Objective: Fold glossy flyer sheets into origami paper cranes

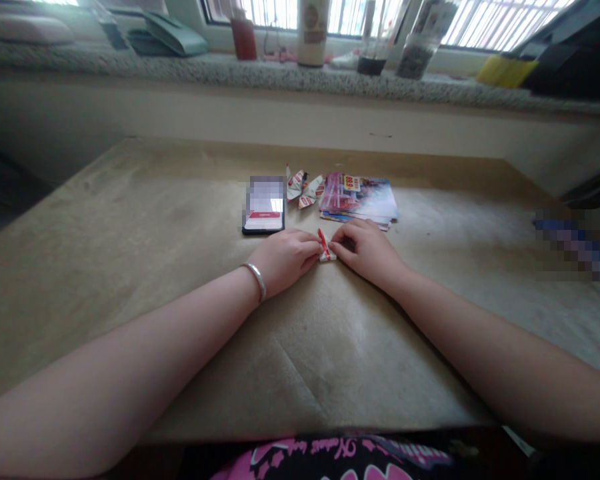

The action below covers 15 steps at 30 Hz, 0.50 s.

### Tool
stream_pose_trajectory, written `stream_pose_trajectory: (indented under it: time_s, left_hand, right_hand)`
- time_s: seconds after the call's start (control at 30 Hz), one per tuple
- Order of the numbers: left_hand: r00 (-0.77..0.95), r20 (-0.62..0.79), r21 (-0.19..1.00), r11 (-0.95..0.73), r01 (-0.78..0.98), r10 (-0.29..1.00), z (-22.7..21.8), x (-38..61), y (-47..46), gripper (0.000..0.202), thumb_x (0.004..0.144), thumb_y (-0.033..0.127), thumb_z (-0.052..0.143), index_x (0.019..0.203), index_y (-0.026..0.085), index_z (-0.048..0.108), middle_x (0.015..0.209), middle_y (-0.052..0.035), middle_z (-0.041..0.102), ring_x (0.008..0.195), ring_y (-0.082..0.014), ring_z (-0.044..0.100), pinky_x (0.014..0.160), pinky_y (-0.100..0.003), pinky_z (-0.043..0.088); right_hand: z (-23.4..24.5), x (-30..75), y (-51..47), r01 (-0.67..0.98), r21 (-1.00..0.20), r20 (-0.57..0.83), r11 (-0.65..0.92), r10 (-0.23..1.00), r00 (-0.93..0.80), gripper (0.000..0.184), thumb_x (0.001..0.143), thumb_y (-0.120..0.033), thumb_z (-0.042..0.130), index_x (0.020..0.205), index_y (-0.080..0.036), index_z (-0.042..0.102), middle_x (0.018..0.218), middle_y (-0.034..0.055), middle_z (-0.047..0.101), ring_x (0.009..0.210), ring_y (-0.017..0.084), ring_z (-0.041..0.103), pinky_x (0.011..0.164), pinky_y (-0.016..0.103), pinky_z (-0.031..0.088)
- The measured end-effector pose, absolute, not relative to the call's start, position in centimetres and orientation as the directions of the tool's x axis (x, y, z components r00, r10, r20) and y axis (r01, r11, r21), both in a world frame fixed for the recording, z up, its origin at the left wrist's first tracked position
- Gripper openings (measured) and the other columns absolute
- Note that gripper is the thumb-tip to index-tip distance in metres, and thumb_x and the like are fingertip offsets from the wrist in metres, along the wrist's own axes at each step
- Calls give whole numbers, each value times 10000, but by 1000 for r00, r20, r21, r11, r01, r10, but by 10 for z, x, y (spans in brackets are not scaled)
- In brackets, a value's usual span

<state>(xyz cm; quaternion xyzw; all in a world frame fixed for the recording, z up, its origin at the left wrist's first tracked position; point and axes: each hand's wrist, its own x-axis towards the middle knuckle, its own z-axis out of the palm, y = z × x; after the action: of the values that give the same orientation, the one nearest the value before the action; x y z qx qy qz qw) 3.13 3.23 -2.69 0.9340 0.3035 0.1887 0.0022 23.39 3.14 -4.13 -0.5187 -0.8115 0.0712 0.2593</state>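
Observation:
Between my two hands is a small piece of folded paper [326, 251], white with red markings, close to the tabletop. My left hand [289, 259], with a silver bangle [255, 280] at its wrist, has its fingertips closed on the paper's left side. From the other side, my right hand [364, 248] pinches the right edge between thumb and forefinger. Just beyond the paper lie folded paper shapes [311, 192] in white and red. A phone [264, 207] with a lit screen rests beyond my left hand. A stack of colourful printed sheets [360, 197] lies beyond my right hand.
The table [190, 200] has a beige cover with a crease near its front edge. Bottles [313, 33] and other items stand along the speckled windowsill [260, 75]. A blurred blue-purple item [577, 245] lies at the table's right side.

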Motion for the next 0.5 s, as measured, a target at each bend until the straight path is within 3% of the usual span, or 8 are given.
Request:
stream_pose_trajectory:
  time_s: [0.13,0.23,0.33,0.5]
  left_hand:
    - [752,338,101,-816,569,566,-26,32,32,184,895,181,519,911,138,697,981,-76,707,922,-208,648,853,-336,509]
    - [753,338,98,-816,569,565,-26,33,31,194,893,184,518,922,136,704,976,-75,707,923,-207,647,865,-336,512]
    - [746,350,108,-815,569,567,-26,33,29,211,897,195,510,935,134,708,991,-83,701,949,-207,643,881,-339,512]
    - [759,326,108,-820,562,563,-24,31,25,241,915,225,483,962,139,704,1049,-91,693,965,-202,645,886,-340,517]
  right_hand:
    - [-39,235,26,791,-404,366,459,874,-320,92,827,-295,604,813,-208,631,877,59,658,867,223,568,797,366,439]
    - [-35,239,20,726,-389,420,567,811,-408,85,836,-268,588,846,-207,647,902,55,667,870,204,586,791,338,463]
    - [-31,243,15,666,-252,414,703,700,-582,109,854,-258,572,878,-225,673,974,48,685,953,218,574,871,363,455]
    - [-26,244,11,648,-90,401,756,623,-672,211,911,-221,477,906,-235,687,999,55,693,1027,229,560,924,390,450]
